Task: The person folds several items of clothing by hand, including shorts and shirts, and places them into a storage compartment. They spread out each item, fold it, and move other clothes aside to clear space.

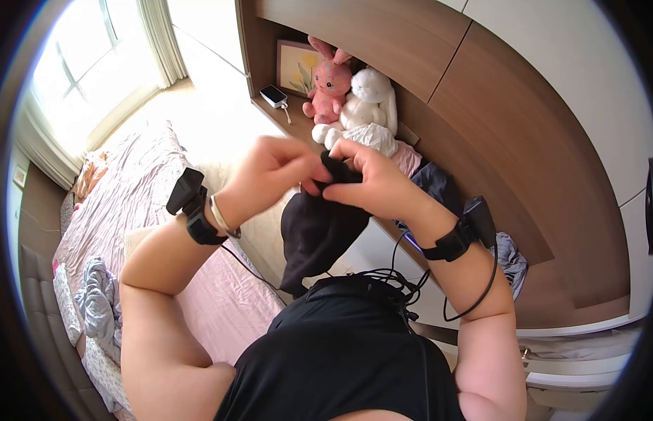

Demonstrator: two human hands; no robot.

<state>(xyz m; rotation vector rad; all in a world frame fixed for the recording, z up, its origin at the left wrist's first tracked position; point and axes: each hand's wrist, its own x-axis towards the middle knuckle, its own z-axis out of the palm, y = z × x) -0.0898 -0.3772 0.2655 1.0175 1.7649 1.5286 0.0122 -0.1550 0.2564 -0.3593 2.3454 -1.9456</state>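
1. As you look down, your black top (340, 365) fills the near edge of the view, with a tangle of black cables (400, 284) at its neckline.
2. Both forearms are raised. Each wrist carries a black strapped device: left wrist unit (189, 203), right wrist unit (467, 228). A thin bracelet (223, 219) sits just beside the left one.
3. Your left hand (274, 172) has its fingers curled close together, the tips pinching the top edge of the black garment (316, 235).
4. Your right hand (375, 186) has its fingers bent, thumb and fingertips pinching the same edge, just beside the left hand.
5. The black garment hangs limp from the two pinches, in front of your chest and between your forearms.
6. To your left lies the bed (130, 189) with a pink sheet and a crumpled grey cloth (98, 309) on it.
7. Beyond your hands, a wooden shelf (298, 126) holds a pink plush rabbit (328, 84) touching a white plush rabbit (368, 102). A framed picture (292, 67) stands behind them and a small phone-like device (274, 96) lies near.
8. Farthest off, at upper left, are a bright window (81, 56) and a curtain (161, 38).
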